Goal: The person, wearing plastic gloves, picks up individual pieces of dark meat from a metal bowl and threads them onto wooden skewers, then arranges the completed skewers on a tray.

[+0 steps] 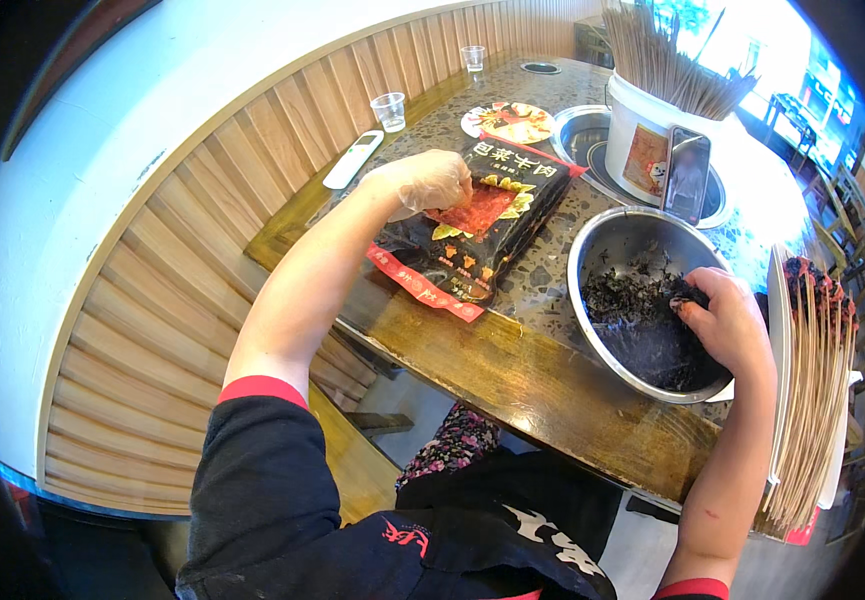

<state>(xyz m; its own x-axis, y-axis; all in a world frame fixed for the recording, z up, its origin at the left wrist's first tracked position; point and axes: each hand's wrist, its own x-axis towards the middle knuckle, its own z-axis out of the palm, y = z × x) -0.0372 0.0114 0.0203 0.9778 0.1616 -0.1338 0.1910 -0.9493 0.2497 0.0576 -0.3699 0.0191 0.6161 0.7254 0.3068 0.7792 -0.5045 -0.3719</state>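
My left hand [436, 182], in a clear plastic glove, is over a black printed food package [526, 225] lying flat on the table. Its fingers are curled down at the red meat picture or window [477, 208]; whether they pinch anything is hidden. My right hand [729, 319] reaches into a stainless steel bowl [590, 322] from its right side. Between its thumb and fingers is a clump of dark shredded food [691, 291]. More dark shreds [620, 300] lie in the bowl and cling to its wall.
Right of the bowl, a white tray [777, 337] holds bamboo skewers [815, 405] with red-coated ends. Behind stands a white bucket [631, 142] of sticks, a phone [686, 176] leaning on it. A white remote control [353, 160], plastic cups [389, 112] and a round printed plate [507, 122] lie farther left.
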